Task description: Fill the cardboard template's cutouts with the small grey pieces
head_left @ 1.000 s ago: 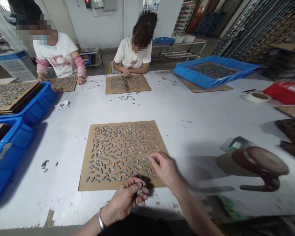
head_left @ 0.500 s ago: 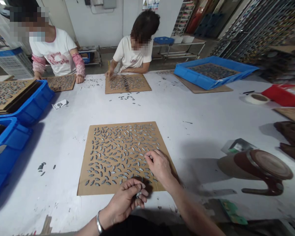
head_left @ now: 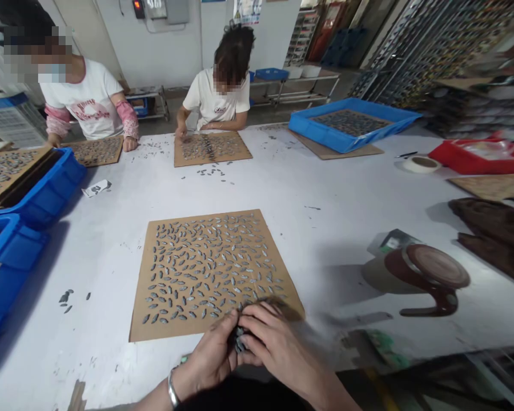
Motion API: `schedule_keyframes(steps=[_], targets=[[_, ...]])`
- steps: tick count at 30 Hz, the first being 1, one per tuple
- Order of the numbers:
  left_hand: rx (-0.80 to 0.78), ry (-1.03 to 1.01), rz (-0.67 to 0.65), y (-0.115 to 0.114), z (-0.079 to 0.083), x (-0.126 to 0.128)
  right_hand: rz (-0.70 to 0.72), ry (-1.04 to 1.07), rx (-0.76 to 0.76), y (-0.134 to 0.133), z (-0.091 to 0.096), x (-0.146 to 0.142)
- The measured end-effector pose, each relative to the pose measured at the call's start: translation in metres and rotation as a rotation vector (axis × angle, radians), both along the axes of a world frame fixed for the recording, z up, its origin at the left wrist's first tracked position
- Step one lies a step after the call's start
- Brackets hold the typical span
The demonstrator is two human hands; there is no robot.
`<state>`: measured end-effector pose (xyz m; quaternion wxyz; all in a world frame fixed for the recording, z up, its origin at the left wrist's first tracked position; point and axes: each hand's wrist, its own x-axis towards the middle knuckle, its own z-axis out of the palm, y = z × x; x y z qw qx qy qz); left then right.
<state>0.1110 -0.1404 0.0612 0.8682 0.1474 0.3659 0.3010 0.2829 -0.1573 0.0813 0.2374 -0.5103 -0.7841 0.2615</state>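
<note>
A brown cardboard sheet (head_left: 154,325) lies on the white table in front of me, covered with several small grey oval pieces (head_left: 205,268). My left hand (head_left: 212,357) is curled shut at the sheet's near edge and holds small grey pieces (head_left: 239,343) between its fingers. My right hand (head_left: 274,342) has come against the left one, its fingertips pinched at those same pieces. A metal bangle (head_left: 174,388) sits on my left wrist.
Two people sit across the table at their own cardboard sheets (head_left: 212,147). Blue bins (head_left: 47,194) stand at the left, a blue tray (head_left: 346,123) far right, a red tray (head_left: 475,160), a tape roll (head_left: 420,164), a brown lidded jug (head_left: 428,279) at the right.
My right hand has drawn back from the pieces on the sheet to meet my left hand. The view has shifted slightly leftward.
</note>
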Motion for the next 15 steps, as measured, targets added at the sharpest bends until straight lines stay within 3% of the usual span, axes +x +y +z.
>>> schedule_keyframes(steps=[3,8,11,15], targets=[[-0.007,0.0,-0.024,-0.002,0.0,0.001,-0.063,-0.008,0.033,0.007,-0.004,0.005],[0.021,0.01,-0.035,-0.003,0.003,-0.003,-0.302,-0.153,0.168,0.058,-0.025,0.034],[0.025,0.026,-0.037,-0.002,0.003,-0.005,-0.314,-0.286,0.154,0.086,-0.032,0.04],[0.027,0.031,-0.009,0.002,0.0,-0.007,-0.277,-0.375,0.06,0.102,-0.031,0.034]])
